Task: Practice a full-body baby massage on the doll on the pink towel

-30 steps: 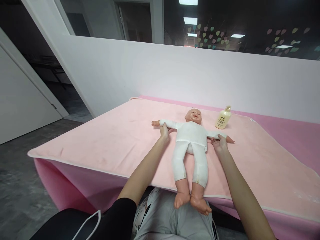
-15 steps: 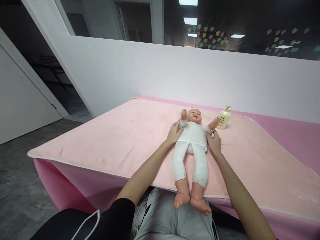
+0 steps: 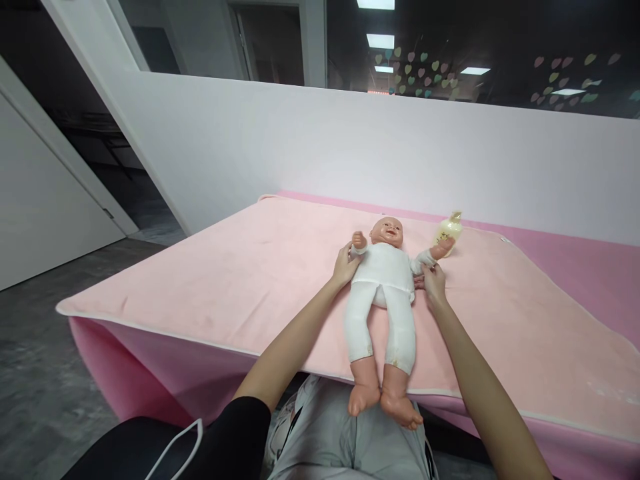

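Note:
A baby doll in white clothes lies on its back on a pink blanket, feet hanging over the near edge. My left hand grips the doll's upper arm on the left side, and that arm is raised beside the head. My right hand holds the other upper arm, whose fist points up toward a pale yellow pump bottle. Both hands are closed round the sleeves.
The blanket covers a pink padded table set against a white half wall with dark glass above. Grey floor and an open doorway lie to the left. My lap sits under the table's near edge.
The doll's arms, stretched flat sideways a second ago, were lifted and bent up beside its head. My hands slid inward from its wrists to its upper arms.

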`<state>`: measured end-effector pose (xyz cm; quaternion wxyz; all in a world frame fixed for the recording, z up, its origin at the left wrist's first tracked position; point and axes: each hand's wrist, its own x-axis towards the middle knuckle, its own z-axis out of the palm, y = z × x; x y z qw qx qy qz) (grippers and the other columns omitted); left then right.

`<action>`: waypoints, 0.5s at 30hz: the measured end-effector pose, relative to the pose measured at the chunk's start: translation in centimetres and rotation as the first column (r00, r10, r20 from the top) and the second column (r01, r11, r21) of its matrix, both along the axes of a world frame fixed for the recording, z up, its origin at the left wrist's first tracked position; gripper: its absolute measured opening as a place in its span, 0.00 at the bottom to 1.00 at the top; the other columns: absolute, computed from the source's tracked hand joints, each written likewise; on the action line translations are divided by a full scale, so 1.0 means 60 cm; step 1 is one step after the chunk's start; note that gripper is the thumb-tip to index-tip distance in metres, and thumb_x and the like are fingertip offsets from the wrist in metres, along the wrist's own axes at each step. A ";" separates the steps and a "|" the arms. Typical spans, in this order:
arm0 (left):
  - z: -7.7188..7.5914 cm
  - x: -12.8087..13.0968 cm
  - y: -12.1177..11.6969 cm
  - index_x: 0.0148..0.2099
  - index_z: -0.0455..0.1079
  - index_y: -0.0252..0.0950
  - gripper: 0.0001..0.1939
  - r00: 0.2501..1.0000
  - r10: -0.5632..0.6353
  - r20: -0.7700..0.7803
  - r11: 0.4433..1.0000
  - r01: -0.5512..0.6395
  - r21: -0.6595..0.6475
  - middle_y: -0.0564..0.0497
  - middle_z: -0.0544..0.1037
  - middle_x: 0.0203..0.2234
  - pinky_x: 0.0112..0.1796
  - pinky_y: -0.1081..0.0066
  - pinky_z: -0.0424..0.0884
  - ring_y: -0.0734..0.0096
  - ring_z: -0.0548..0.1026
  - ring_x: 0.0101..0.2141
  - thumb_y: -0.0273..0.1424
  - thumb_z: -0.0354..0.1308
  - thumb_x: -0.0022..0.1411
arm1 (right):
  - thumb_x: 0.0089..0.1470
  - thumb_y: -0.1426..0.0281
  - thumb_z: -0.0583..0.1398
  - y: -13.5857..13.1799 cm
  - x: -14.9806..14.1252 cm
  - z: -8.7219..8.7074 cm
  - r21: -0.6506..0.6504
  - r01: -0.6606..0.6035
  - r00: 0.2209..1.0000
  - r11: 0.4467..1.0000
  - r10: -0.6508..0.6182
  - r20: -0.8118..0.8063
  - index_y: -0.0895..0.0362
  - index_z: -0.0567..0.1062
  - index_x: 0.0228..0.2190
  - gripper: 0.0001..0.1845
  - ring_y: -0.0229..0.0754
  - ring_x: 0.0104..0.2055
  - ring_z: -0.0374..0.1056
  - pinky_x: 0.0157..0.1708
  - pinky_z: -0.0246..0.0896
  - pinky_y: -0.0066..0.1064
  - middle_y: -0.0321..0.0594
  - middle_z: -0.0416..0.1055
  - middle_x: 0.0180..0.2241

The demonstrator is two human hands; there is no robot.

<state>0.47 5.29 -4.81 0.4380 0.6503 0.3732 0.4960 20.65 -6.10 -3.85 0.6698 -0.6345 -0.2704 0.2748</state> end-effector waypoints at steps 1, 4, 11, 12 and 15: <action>0.001 -0.001 0.001 0.49 0.64 0.35 0.21 0.998 0.019 0.058 0.996 -0.014 -0.085 0.42 0.70 0.46 0.46 0.63 0.66 0.62 0.70 0.45 0.32 0.59 0.52 | 0.47 0.67 0.56 0.000 0.004 0.002 -0.012 0.024 0.996 1.000 -0.025 -0.084 0.56 0.64 0.33 0.09 0.36 0.15 0.61 0.15 0.60 0.27 0.31 0.65 0.18; 0.007 -0.006 0.004 0.43 0.64 0.34 0.13 0.961 0.114 0.253 0.950 -0.031 -0.310 0.44 0.73 0.39 0.42 0.66 0.68 0.66 0.73 0.38 0.32 0.55 0.55 | 0.52 0.68 0.54 -0.002 0.016 0.006 -0.047 0.083 0.953 0.995 -0.093 -0.290 0.57 0.63 0.31 0.05 0.35 0.16 0.63 0.16 0.62 0.24 0.32 0.65 0.16; 0.027 -0.021 0.010 0.37 0.65 0.31 0.08 0.836 0.256 0.485 0.821 0.076 -0.565 0.43 0.74 0.35 0.41 0.69 0.71 0.67 0.74 0.38 0.29 0.47 0.60 | 0.54 0.71 0.51 -0.003 0.025 0.002 -0.013 0.075 0.926 0.997 -0.075 -0.371 0.58 0.62 0.33 0.04 0.37 0.15 0.63 0.16 0.63 0.26 0.34 0.66 0.16; 0.028 -0.021 0.010 0.37 0.65 0.31 0.08 0.832 0.259 0.490 0.819 0.079 -0.568 0.43 0.74 0.35 0.41 0.69 0.71 0.66 0.74 0.39 0.29 0.48 0.60 | 0.54 0.71 0.51 -0.003 0.024 0.003 -0.015 0.073 0.926 0.997 -0.073 -0.370 0.58 0.62 0.33 0.04 0.37 0.15 0.63 0.16 0.63 0.26 0.34 0.66 0.16; 0.025 -0.018 0.012 0.38 0.65 0.31 0.07 0.808 0.295 0.511 0.810 0.072 -0.582 0.43 0.74 0.35 0.42 0.67 0.71 0.64 0.74 0.40 0.28 0.49 0.58 | 0.54 0.71 0.50 -0.003 0.023 0.007 -0.018 0.108 0.899 0.994 -0.106 -0.424 0.57 0.62 0.32 0.03 0.35 0.16 0.63 0.17 0.63 0.24 0.33 0.66 0.18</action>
